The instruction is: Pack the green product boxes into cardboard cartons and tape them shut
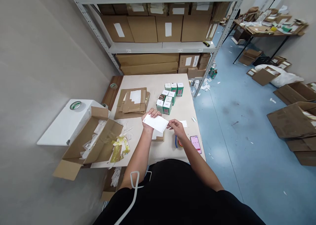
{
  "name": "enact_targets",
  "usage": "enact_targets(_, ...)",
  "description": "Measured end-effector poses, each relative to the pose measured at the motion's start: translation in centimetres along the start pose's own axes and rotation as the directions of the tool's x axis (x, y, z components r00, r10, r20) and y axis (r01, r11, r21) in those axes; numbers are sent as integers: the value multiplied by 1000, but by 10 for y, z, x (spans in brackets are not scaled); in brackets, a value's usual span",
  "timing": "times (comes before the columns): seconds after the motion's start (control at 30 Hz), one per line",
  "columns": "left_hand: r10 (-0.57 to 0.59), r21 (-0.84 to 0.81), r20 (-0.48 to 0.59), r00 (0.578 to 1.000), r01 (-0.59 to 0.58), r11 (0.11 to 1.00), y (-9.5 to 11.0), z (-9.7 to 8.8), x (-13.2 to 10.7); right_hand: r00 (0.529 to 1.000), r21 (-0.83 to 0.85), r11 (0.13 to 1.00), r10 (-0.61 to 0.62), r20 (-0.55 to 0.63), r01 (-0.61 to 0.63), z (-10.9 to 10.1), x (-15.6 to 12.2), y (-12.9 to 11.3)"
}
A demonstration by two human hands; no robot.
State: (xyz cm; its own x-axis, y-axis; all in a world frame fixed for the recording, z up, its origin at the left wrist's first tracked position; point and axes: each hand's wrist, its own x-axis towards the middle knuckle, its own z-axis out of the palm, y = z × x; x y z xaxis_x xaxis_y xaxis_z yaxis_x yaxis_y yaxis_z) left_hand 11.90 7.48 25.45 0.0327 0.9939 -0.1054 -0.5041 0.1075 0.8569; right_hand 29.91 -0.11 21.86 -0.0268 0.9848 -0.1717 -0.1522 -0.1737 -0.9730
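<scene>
My left hand (151, 118) grips a white rectangular paper sheet (156, 122) by its far left side; small print shows at its left end, and a second layer seems to lie beneath its lower right edge. At the sheet's right corner, the fingers of my right hand (176, 127) are pinched together on the paper. Below the sheet, a flat cardboard piece (160, 139) with white paper on it is partly hidden. Just beyond my hands stand several small green and white boxes (167, 107). To the right of the sheet lies a small white slip (183, 123).
Flattened cardboard (123, 109) is stacked at the table's left. An open carton (98, 142) with white scraps stands beside yellow tape waste (120, 149). A phone (196, 144) lies near the right edge, with tape (179, 142) by my right forearm. A loaded shelf (163, 47) rises behind.
</scene>
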Motion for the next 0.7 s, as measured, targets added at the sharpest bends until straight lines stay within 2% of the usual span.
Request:
enact_targets(0.13, -26, 19, 25, 999, 26, 999, 2, -3, 2, 999, -64, 997, -34, 2, 34, -4, -2, -10)
enact_targets(0.33, -75, -141, 78, 994, 85, 986, 7, 3, -1, 999, -63, 998, -20, 25, 21, -4, -4, -20)
enact_targets(0.5, -183, -358, 100, 978, 207, 911, 12, 10, -6, 999, -24, 999, -36, 38, 37, -1, -5, -23)
enact_targets(0.6, -193, -472, 147, 970, 240, 848, 14, 9, -7, 999, -10, 999, -32, 39, 32, 1, -7, -25)
enact_targets(0.7, -188, -505, 161, 969, 244, 828, 13, 7, -7, 999, -24, 999, -27, 37, 28, 3, -9, -28)
